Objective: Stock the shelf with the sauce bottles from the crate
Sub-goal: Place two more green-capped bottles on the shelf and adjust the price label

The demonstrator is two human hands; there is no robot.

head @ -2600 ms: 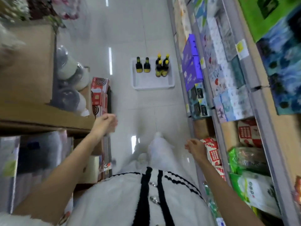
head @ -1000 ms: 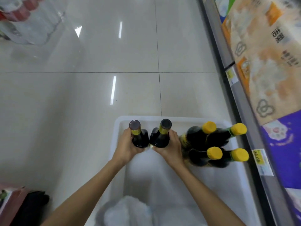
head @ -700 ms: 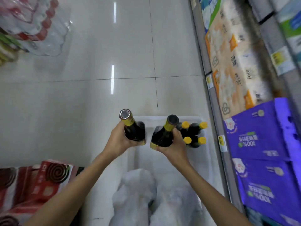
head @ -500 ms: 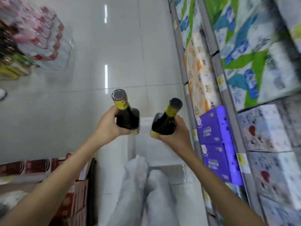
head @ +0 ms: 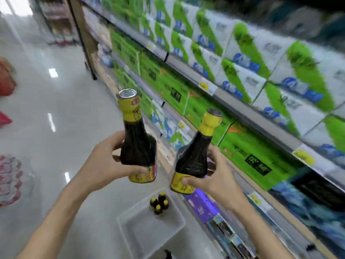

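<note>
I hold two dark sauce bottles with yellow necks in front of me, both upright. My left hand (head: 104,165) grips the left bottle (head: 137,144) around its body. The right bottle (head: 194,156), tilted slightly right, is gripped low by my right hand (head: 214,178). Far below on the floor lies the white crate (head: 141,228), with several yellow-capped bottles (head: 159,202) clustered in its far corner. The shelf unit (head: 242,113) runs along the right.
The shelves hold green and white tissue packs (head: 233,58) and purple packs (head: 203,204) lower down. Yellow price tags (head: 303,156) line the shelf edges. Wrapped water bottles (head: 9,180) and red goods (head: 5,81) stand at the left of the glossy aisle floor.
I took one bottle in each hand out of the crate and lifted them to chest height. The view rose from the crate up to the shelves on the right.
</note>
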